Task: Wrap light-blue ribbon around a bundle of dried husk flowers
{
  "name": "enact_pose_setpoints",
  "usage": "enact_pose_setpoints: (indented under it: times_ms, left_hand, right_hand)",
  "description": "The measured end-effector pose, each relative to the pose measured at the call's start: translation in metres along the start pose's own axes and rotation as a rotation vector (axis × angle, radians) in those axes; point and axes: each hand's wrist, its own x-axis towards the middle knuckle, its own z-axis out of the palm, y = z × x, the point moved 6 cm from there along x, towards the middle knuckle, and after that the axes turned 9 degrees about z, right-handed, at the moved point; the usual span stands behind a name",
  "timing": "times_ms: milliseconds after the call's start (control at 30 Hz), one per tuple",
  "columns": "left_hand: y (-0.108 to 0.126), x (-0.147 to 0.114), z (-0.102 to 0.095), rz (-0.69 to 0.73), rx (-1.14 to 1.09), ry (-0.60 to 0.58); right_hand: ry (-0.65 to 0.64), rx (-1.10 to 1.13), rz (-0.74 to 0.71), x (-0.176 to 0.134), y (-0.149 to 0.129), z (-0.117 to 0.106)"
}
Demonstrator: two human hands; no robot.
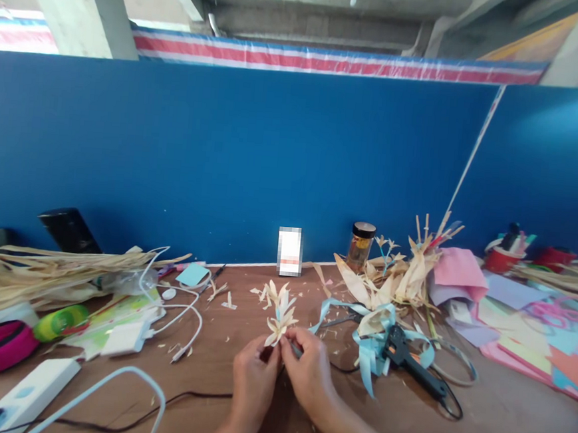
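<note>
A corn husk flower (pixel 282 315) with pale, pointed petals and some light blue in its middle stands upright above the table. My left hand (pixel 255 377) pinches it near the base with thumb and fingers. From the other side my right hand (pixel 308 365) closes on the same base, its fingertips meeting those of the left. The fingers hide the lower end of the flower. Behind it lie loose husk pieces (pixel 263 294). To the right, a black glue gun (pixel 414 370) rests against a tangle of light blue ribbon (pixel 371 356), beside partly covered scissors (pixel 339 320).
A blue partition (pixel 274 155) closes off the back. A lidded jar (pixel 361 245) and a husk bundle (pixel 409 279) stand back right, near coloured paper (pixel 520 335). At left are husk strips (pixel 25 262), white cables (pixel 196 316), a power strip (pixel 37 393) and a pink pouch (pixel 1 347).
</note>
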Motion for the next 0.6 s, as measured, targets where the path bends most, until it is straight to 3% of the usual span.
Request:
enact_pose_setpoints:
  times_ms: [133,300,600]
  left_hand:
    - [0.002,0.000,0.000,0.005,0.001,-0.009]
    - [-0.006,0.001,0.003,-0.103,-0.123,-0.030]
    - [-0.008,0.003,0.005,-0.092,-0.136,-0.031]
  right_hand:
    - [0.003,-0.015,-0.009,0.000,-0.002,-0.001]
    - [-0.016,-0.079,-0.071,-0.001,-0.009,-0.003]
    - [-0.012,-0.137,-0.110,-0.003,-0.007,0.000]
